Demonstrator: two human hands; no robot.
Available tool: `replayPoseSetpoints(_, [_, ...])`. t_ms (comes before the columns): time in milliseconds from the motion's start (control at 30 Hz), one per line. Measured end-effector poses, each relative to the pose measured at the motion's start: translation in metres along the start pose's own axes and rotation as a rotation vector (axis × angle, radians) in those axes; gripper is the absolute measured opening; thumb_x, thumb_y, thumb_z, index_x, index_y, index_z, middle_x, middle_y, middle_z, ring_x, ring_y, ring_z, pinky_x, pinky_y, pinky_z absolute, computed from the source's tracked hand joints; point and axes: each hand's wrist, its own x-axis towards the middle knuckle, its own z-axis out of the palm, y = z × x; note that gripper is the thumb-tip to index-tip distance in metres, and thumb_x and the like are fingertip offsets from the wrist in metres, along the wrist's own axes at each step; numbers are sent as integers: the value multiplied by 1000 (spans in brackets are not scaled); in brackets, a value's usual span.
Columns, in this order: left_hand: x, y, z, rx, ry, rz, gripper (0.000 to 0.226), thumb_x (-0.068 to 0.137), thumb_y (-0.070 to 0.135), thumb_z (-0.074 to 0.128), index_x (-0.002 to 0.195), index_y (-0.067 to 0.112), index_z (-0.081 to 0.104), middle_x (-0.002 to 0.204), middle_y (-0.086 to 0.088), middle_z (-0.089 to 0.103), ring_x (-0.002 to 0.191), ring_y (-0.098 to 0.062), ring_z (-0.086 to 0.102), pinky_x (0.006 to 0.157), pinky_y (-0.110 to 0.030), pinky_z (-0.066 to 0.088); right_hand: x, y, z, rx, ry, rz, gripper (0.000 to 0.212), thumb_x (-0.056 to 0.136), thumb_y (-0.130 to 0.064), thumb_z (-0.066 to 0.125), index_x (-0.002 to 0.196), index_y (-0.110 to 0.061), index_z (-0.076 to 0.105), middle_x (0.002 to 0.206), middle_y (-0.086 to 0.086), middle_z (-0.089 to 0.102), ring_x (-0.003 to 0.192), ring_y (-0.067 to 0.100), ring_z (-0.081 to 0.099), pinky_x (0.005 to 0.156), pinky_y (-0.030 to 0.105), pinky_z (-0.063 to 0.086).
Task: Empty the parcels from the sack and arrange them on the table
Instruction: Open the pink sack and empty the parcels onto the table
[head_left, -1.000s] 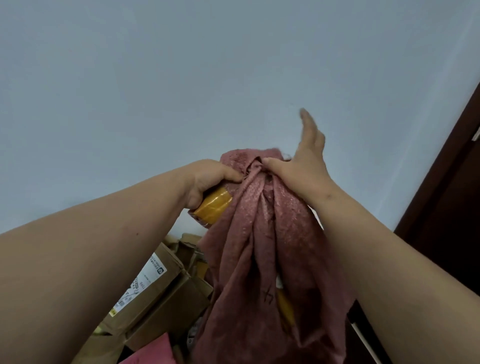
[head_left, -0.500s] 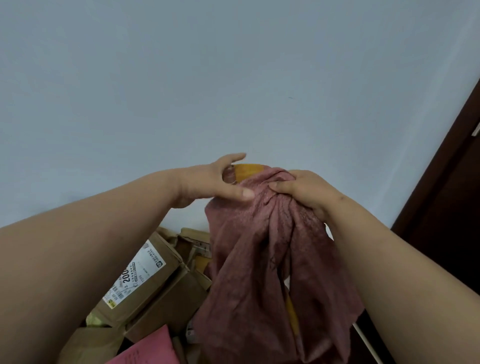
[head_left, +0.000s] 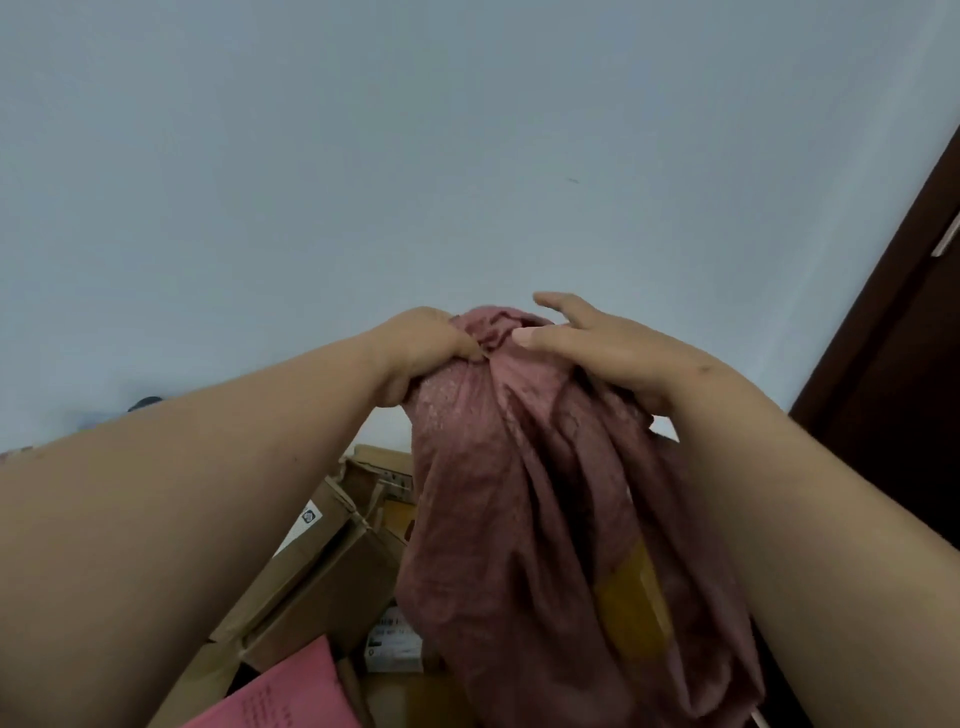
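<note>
My left hand (head_left: 421, 345) grips the pink sack (head_left: 524, 499), hanging lengthwise downward; my right hand (head_left: 597, 353) rests open on top; parcels (head_left: 631, 613) inside mostly hidden.

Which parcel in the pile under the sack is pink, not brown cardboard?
The flat pink parcel with handwriting at the bottom edge, left of the sack. The cardboard boxes behind it are brown.

The sack (head_left: 524, 519) hides most of a yellow parcel (head_left: 631, 608)
</note>
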Motion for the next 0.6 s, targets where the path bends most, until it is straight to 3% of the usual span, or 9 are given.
replayPoseSetpoints(67, [2, 6, -5, -85, -40, -115, 27, 82, 16, 59, 105, 4, 66, 99, -20, 71, 95, -40, 68, 91, -57, 51, -6, -3, 0, -21, -203, -68, 99, 66, -51, 84, 148, -41, 30, 139, -11, 53, 119, 9, 59, 102, 35, 48])
replayPoseSetpoints(133, [1, 9, -3, -82, -103, -188, 33, 85, 29, 55, 107, 7, 68, 96, -15, 74, 91, -35, 70, 87, -50, 54, -3, 2, 6, -177, -157, -84, 98, 66, -41, 89, 147, -36, 34, 129, -11, 60, 114, 9, 61, 102, 33, 48])
replayPoseSetpoints(200, [-1, 9, 1, -103, -143, -210, 38, 89, 46, 56, 102, 12, 69, 95, -11, 75, 82, -28, 70, 77, -40, 56, 5, 12, 11, -145, -11, -83, 65, 72, -26, 86, 130, -26, 56, 115, -6, 70, 105, 12, 66, 100, 35, 50])
replayPoseSetpoints(233, [0, 6, 2, -119, -162, -171, 51, 85, 55, 60, 112, 12, 66, 109, -11, 72, 90, -27, 70, 84, -42, 55, 11, 21, 11, -79, 51, -80, 45, 75, -19, 83, 116, -25, 66, 107, -4, 73, 100, 14, 68, 98, 36, 51])
replayPoseSetpoints(300, [4, -2, 1, -50, -156, -15, 91, 75, 64, 70, 147, 19, 36, 143, -6, 51, 122, -26, 55, 104, -45, 43, 14, 37, 10, 74, 165, -27, 18, 80, -12, 78, 95, -21, 73, 95, -2, 76, 91, 16, 71, 93, 35, 54])
replayPoseSetpoints(367, [-3, -6, 1, 87, -192, 143, 107, 71, 57, 74, 154, 34, 10, 154, 4, 30, 137, -21, 37, 109, -38, 32, 14, 47, 3, 310, 260, 59, 11, 85, -8, 73, 94, -15, 73, 88, 0, 76, 78, 14, 71, 79, 29, 56])
replayPoseSetpoints(467, [-4, -8, 5, 205, -321, 257, 125, 64, 38, 88, 154, 39, 0, 145, 15, 30, 130, -10, 38, 105, -29, 35, 14, 42, -6, 549, 356, 117, 8, 88, -9, 70, 95, -7, 70, 80, 2, 72, 63, 11, 70, 58, 19, 55])
replayPoseSetpoints(533, [-1, -9, 9, 205, -308, 337, 135, 56, 35, 94, 152, 42, 0, 146, 12, 35, 130, -11, 42, 107, -34, 40, 17, 34, -8, 643, 366, 126, 7, 89, -12, 70, 92, -6, 69, 80, 4, 72, 71, 18, 70, 64, 22, 57])
replayPoseSetpoints(600, [2, -7, 12, 165, -252, 392, 131, 61, 23, 92, 153, 37, 0, 138, 13, 41, 124, -7, 45, 100, -24, 41, 17, 22, -6, 750, 348, 128, 9, 92, -14, 66, 91, -6, 67, 82, 6, 71, 79, 22, 67, 68, 24, 57])
